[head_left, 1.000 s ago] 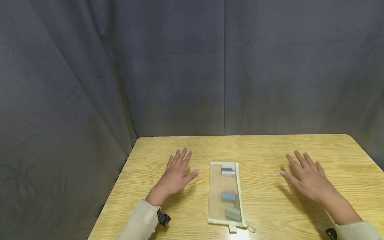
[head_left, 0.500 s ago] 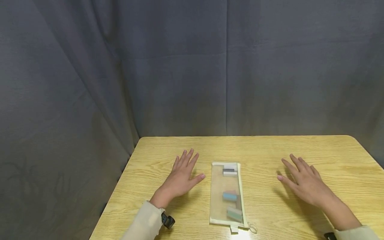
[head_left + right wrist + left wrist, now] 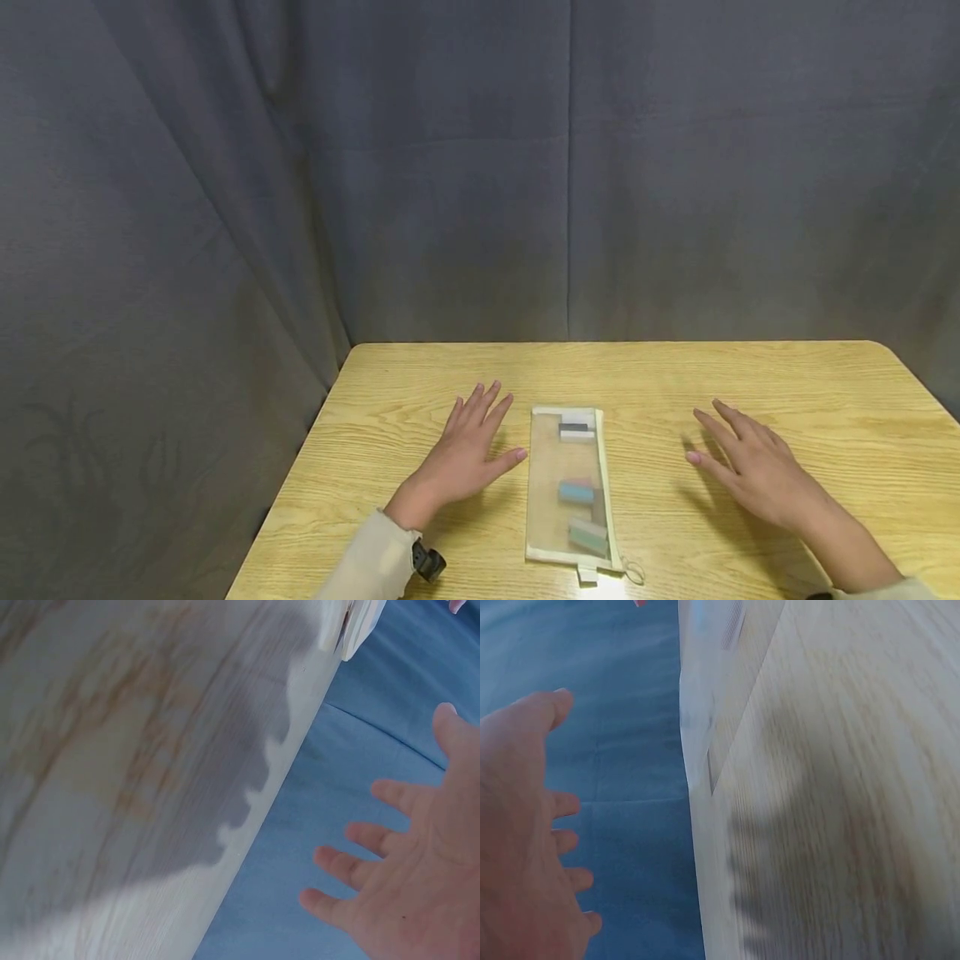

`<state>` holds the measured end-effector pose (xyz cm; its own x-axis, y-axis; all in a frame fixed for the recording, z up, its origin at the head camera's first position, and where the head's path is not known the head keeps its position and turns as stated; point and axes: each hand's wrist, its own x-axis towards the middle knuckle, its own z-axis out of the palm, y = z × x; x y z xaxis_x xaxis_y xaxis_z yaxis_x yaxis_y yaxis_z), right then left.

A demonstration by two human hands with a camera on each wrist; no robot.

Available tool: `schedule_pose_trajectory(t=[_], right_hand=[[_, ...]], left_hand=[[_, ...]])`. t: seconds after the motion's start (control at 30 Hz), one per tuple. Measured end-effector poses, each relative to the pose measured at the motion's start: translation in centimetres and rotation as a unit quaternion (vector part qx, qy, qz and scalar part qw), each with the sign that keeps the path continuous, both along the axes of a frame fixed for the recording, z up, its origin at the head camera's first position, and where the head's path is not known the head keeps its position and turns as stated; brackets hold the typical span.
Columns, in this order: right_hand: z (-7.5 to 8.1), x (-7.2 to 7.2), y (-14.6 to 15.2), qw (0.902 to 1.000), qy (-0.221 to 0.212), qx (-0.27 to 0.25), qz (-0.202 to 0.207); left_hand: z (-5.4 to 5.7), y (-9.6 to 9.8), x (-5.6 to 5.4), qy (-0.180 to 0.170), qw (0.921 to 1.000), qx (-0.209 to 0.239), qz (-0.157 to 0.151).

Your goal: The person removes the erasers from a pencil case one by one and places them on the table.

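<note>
- Your left hand (image 3: 463, 462) is raised above the table at the left of the pouch, palm down, fingers extended and spread; its thumb tip appears just beside the pouch's left edge.
- Your right hand (image 3: 768, 479) is raised well to the right of the pouch, fingers extended and slightly spread, thumb pointing left.
- The flat rectangular pouch of translucent material with pale cream edging (image 3: 545, 492) lies between your hands, its long sides running near to far.
- Through its surface you can see, along its right half, a white-and-grey block (image 3: 576, 427) at the far end, a light-blue block (image 3: 576, 492) with a pink piece (image 3: 579, 481) behind it, and a pale-green and whitish block (image 3: 587, 542) at the near end.
- A small whitish tab (image 3: 587, 576) and a thin ring (image 3: 634, 572) project from its near edge.
- The light wood-grain table (image 3: 660, 375) carries the pouch; a dark grey-blue fabric curtain (image 3: 450, 208) hangs at the far side and left.
- A black device (image 3: 429, 562) sits at your left wrist, beside the off-white sleeve (image 3: 367, 562).
</note>
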<state>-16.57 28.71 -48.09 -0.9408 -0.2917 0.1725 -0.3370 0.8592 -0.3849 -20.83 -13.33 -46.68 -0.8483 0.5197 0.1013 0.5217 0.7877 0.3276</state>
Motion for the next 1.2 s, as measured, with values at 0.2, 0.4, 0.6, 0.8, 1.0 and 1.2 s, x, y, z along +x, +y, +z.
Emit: schedule_pose_trajectory(t=[0.2, 0.4, 0.6, 0.8, 1.0, 1.2], right_hand=[[0.0, 0.4, -0.5, 1.0, -0.007, -0.001, 0.0], [0.1, 0.7, -1.1, 0.9997, -0.021, -0.001, 0.008], [0.2, 1.0, -1.8, 0.9996, -0.022, -0.003, 0.015], [0.5, 1.3, -2.6, 0.9993, -0.015, -0.011, 0.033], [0.5, 1.8, -3.4, 0.9984, -0.025, -0.017, 0.046], [0.1, 2.3, -4.3, 0.9977, -0.008, 0.005, 0.068]], left_hand=[[-0.1, 0.5, 0.4, -0.002, 0.9999, 0.002, -0.013], [-0.1, 1.0, 0.7, 0.0, 0.9994, 0.004, -0.035], [-0.4, 1.5, 1.1, -0.002, 0.9983, 0.008, -0.058], [-0.6, 2.0, 1.5, -0.007, 0.9976, 0.0, -0.069], [-0.6, 2.4, 1.9, -0.018, 0.9964, -0.009, -0.082], [-1.1, 3.0, 2.2, -0.023, 0.9954, -0.011, -0.092]])
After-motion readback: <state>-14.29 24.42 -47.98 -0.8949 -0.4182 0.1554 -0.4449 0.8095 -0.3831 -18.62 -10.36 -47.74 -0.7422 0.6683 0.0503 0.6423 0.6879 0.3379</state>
